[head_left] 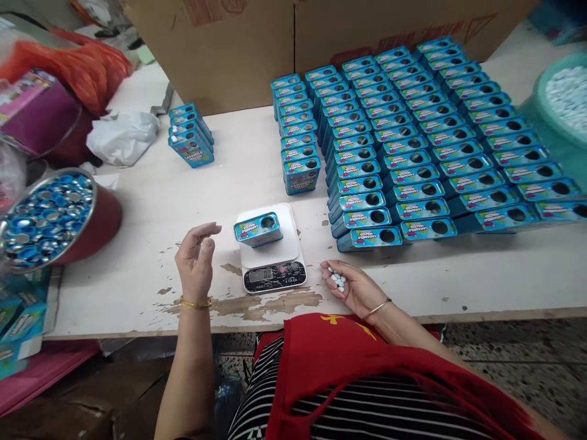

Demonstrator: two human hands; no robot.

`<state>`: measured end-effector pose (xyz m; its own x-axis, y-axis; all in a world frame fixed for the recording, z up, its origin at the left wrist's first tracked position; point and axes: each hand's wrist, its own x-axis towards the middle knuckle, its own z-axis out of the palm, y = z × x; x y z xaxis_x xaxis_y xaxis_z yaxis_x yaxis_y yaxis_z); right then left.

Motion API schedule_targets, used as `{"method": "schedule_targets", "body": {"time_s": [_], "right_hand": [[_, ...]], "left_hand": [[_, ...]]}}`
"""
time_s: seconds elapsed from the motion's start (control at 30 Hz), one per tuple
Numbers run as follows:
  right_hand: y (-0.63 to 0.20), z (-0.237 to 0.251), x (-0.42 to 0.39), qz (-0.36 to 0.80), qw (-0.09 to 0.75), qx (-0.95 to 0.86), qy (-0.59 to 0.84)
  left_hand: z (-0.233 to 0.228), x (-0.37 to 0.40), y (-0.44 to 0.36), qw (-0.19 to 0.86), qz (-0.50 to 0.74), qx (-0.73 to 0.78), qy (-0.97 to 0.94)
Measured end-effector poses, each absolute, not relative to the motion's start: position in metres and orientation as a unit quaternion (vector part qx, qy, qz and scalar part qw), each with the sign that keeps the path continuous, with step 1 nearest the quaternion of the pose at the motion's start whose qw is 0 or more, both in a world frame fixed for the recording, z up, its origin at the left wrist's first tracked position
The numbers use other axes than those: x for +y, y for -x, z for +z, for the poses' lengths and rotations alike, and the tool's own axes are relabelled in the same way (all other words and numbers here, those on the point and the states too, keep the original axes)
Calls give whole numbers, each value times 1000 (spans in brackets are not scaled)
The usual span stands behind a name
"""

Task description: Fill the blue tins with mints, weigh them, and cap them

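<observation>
At far left a red bowl (pixel 103 217) of blue caps sits on the bench (pixel 151 201). Left hand (pixel 197 260) hovers loosely open, empty, left of centre. Blue tin (pixel 258 228) rests on the scale (pixel 271 250), centre. Right hand (pixel 351 287), palm up, cups white candies (pixel 338 280) beside it.

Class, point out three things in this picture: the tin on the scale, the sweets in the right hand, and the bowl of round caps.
tin on the scale (pixel 258 228): head view, its front side.
sweets (pixel 338 280): head view, middle of the pile in the right hand (pixel 351 288).
bowl of caps (pixel 103 223): head view, its red outer wall.
</observation>
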<state>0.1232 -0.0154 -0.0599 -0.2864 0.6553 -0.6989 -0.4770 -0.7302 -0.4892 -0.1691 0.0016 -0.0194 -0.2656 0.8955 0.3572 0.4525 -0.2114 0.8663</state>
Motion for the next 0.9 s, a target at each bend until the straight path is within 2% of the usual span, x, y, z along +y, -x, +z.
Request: {"method": "schedule_targets", "body": {"time_s": [0.63,0.8,0.9], "right_hand": [[-118,-59,-17,756,332,-207,525],[-99,-21,9,711,343,-381,481],[-78,13,36,620,385,-531,431]], "left_hand": [[-24,-7,170,243,515,596,-566],[-25,-7,167,253,488,607,-574],[-24,-7,166,249,484,610,-575]]}}
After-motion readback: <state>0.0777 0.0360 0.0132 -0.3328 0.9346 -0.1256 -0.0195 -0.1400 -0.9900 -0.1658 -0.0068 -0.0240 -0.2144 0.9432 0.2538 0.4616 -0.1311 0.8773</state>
